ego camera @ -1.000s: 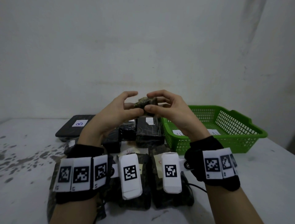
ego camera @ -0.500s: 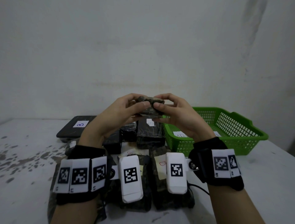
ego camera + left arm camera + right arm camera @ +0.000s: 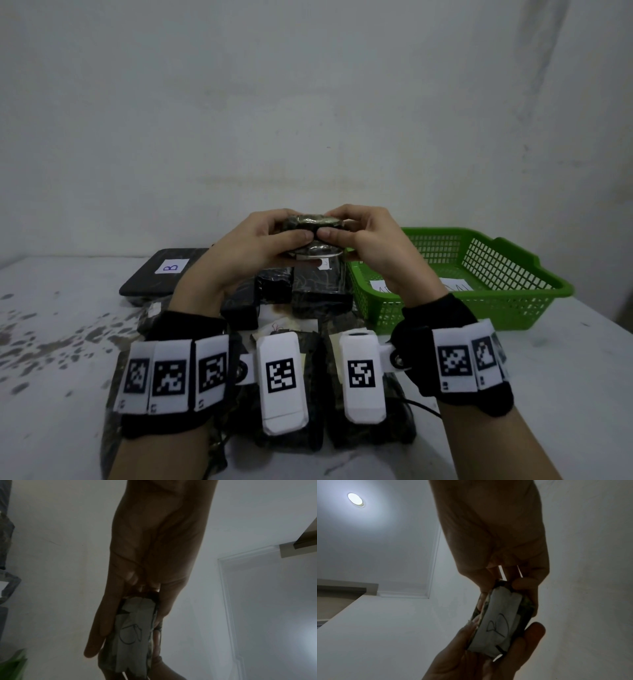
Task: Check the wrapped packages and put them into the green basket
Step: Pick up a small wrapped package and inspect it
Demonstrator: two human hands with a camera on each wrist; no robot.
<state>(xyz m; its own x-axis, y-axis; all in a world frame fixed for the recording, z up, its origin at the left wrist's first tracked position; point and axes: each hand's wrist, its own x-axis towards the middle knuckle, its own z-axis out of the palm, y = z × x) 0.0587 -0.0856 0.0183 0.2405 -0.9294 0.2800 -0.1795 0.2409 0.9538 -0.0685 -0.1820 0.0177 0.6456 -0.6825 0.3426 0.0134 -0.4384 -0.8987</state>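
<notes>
Up in the air above the bench [image 3: 565,370], the small wrapped package [image 3: 313,226] is pinched by left hand [image 3: 246,250] and right hand [image 3: 373,246] fingertips only, so its slick film could slip short of the green basket [image 3: 534,294].

A bare, plain indoor room, its kind unclear. Blank white plaster wall [image 3: 308,102], stained white desk [image 3: 51,342], recessed round ceiling lamp [image 3: 356,500].

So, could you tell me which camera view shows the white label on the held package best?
The right wrist view: the white label faces it, its handwritten mark clear. The left wrist view shows it dimmer, and the head view only catches its edge beneath the package.
</notes>
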